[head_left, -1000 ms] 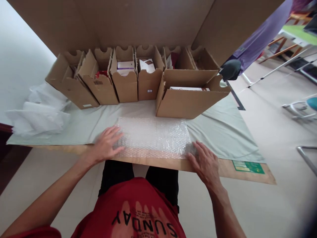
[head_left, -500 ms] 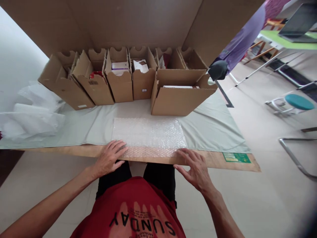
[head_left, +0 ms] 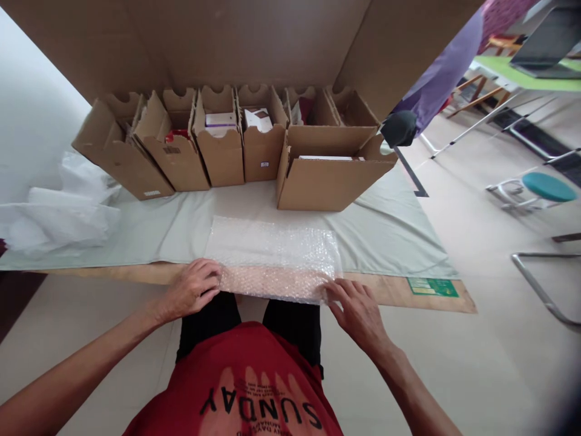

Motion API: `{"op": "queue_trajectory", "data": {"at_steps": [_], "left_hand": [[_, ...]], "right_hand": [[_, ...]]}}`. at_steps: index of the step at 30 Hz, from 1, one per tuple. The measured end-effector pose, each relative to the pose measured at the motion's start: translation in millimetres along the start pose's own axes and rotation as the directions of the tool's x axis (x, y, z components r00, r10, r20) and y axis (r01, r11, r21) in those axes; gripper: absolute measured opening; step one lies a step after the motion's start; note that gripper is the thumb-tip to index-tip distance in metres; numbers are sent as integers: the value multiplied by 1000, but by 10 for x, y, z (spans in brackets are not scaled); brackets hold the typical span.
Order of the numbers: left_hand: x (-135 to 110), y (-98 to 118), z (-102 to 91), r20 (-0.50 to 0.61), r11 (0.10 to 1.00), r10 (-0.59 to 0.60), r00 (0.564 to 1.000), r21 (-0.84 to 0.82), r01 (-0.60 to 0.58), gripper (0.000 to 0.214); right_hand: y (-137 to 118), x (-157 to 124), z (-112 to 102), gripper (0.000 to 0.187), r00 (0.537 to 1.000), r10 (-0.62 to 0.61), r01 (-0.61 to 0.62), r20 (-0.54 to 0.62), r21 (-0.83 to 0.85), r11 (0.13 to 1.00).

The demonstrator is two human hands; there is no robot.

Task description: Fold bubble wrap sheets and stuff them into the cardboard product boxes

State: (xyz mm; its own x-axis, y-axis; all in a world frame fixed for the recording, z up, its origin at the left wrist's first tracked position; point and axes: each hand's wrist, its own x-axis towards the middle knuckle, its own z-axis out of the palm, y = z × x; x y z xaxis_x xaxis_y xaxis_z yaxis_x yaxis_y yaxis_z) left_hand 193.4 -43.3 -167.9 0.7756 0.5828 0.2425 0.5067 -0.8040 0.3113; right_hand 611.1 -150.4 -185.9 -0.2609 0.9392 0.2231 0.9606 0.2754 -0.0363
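The bubble wrap (head_left: 272, 257) is clear, glossy, dimpled plastic lying on a matt pale-green cloth (head_left: 385, 236) over the smooth bare wood of the bench (head_left: 390, 292), behind it matt brown corrugated cardboard boxes (head_left: 327, 184) and crinkled white plastic bags (head_left: 59, 218).

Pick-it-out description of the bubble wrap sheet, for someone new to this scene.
On the pale green cloth, in front of the row of cardboard boxes, the bubble wrap sheet lies at the near edge, left hand and right hand gripping its near corners. Unlike the crumpled white plastic far left, it is a clear, dimpled rectangle.
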Motion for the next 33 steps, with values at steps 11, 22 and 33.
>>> {"op": "queue_trajectory", "data": {"at_steps": [11,22,33], "left_hand": [[105,-68,-14,17,991,-68,998,-111,70,35],[467,-252,38,9,607,-673,740,-565,559,29],[750,-264,134,-78,651,-758,647,-136,747,24]], "right_hand": [[255,134,-260,31,954,279,-280,112,666,692],[330,285,26,33,769,631,-444,106,799,407],[146,506,330,44,585,800,-648,-132,517,559]]}}
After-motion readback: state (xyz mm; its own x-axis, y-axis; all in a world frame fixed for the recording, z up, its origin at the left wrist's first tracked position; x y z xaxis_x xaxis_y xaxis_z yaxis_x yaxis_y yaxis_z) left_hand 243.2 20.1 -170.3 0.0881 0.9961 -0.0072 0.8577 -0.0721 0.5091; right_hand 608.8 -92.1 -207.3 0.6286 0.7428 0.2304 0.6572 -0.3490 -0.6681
